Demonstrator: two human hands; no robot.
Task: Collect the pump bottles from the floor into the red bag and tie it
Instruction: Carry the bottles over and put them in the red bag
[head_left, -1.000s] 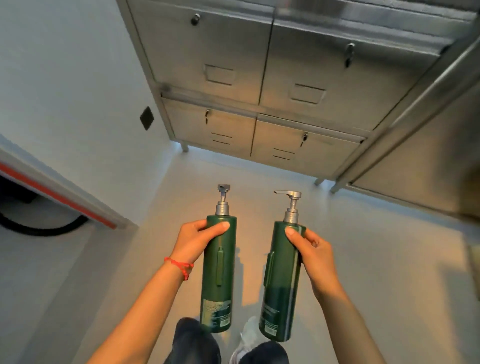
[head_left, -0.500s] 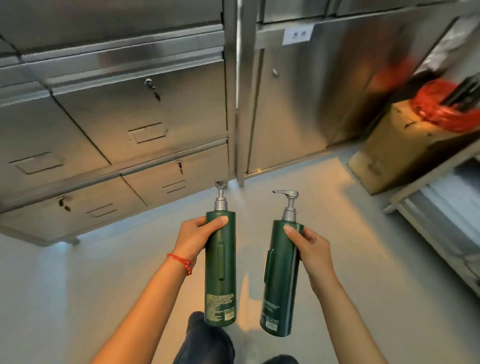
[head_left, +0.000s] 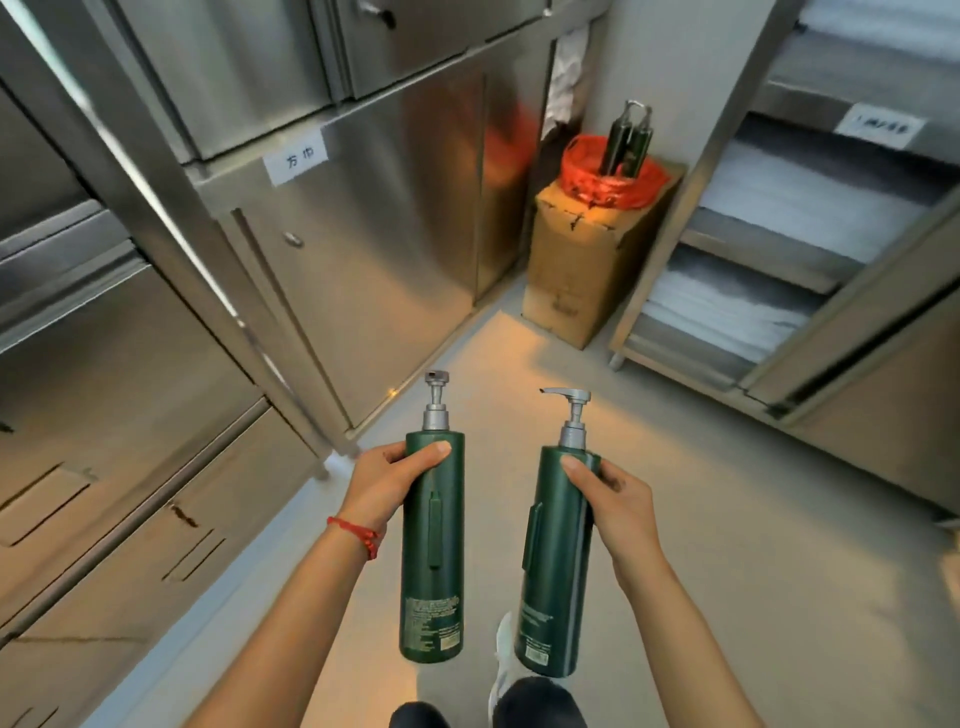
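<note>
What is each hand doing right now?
Left hand: closed around the upper body of a green pump bottle.
Right hand: closed around the upper body of a second green pump bottle.

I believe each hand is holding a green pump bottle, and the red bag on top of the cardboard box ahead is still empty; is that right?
Not quite. The head view shows the red bag on the cardboard box already holds dark pump bottles standing out of its mouth. The rest stands: the left hand and right hand each hold a green pump bottle.
</note>
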